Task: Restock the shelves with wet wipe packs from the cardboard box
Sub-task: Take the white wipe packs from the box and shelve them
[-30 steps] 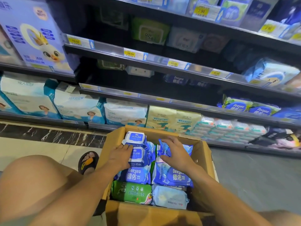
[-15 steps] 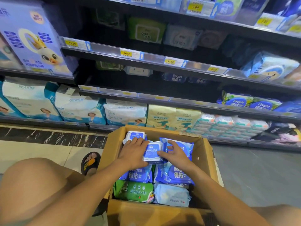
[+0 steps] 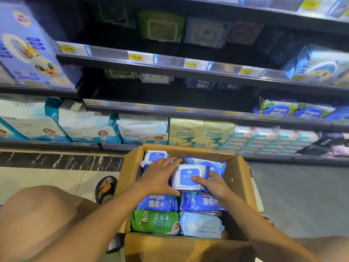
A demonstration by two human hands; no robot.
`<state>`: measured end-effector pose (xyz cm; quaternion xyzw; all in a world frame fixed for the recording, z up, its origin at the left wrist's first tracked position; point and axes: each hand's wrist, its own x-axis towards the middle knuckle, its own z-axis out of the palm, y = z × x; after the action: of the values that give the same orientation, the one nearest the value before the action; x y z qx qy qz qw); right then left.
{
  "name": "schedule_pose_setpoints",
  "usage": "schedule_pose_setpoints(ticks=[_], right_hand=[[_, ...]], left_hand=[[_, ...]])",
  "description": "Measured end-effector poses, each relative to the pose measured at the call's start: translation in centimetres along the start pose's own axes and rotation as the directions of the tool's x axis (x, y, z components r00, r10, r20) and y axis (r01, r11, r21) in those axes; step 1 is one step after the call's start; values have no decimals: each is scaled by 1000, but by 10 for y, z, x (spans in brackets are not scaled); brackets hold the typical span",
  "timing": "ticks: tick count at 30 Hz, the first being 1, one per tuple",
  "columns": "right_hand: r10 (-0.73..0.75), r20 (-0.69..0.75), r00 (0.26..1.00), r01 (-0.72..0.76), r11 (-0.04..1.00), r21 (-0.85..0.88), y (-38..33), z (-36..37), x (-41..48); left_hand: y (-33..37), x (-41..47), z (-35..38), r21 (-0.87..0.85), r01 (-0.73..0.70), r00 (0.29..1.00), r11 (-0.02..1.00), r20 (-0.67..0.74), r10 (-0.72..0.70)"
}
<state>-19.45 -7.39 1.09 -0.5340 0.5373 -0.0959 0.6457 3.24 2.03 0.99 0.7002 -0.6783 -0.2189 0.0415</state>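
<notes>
Shop aisle: dark shelves in several tiers, and the middle tiers show wide gaps. Cardboard box stands open on the floor in front of them.

Top layer of the box, counted (lower layers hidden):
- 3 blue Deeyeo packs
- 2 white packs with blue lids
- 1 green pack
- 1 pale blue pack

Change over the last second: one white pack is off the stack at the back left corner, where the other one remains. It now sits over the middle of the box, held between both hands. Left hand spans its left edge, fingers at the far side and thumb at the near side. Right hand pinches the right edge, thumb on the lid.

Judgement: the pick is done; shelf placement has not yet begun.
</notes>
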Motion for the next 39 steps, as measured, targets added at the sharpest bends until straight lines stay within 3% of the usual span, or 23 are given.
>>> schedule_pose_setpoints(ticks=[2,6,9,11,17,22,26,29,35,39], right_hand=[[22,-48,999,-21,1000,16,6,-14,4],[50,-103,993,-42,996,80,14,-36,10],[41,-74,996,-33,994,106,15,-45,10],[39,-66,997,-31,992,122,16,-49,11],[40,-67,997,-29,986,164,15,-54,15],[55,-96,994,-39,987,157,18,-59,24],[64,-115,991,-42,981,189,20,-64,24],[63,-132,989,-36,980,194,19,-66,19],[52,-150,987,-24,983,180,19,-73,11],[30,-158,987,-4,987,161,17,-76,6]], left_hand=[[-16,5,1,-118,113,993,987,52,-108],[-48,24,14,-100,348,937,932,6,-349],[-62,38,26,-170,488,873,856,87,-481],[-63,45,32,-226,531,847,816,115,-519],[-70,59,33,-474,578,748,664,-17,-664],[-65,63,44,-535,652,700,537,152,-698],[-68,73,49,-646,699,587,309,270,-764],[-60,77,44,-687,699,549,199,338,-764],[-101,98,86,-660,737,539,145,444,-716],[-78,91,64,-636,734,558,238,366,-744]])
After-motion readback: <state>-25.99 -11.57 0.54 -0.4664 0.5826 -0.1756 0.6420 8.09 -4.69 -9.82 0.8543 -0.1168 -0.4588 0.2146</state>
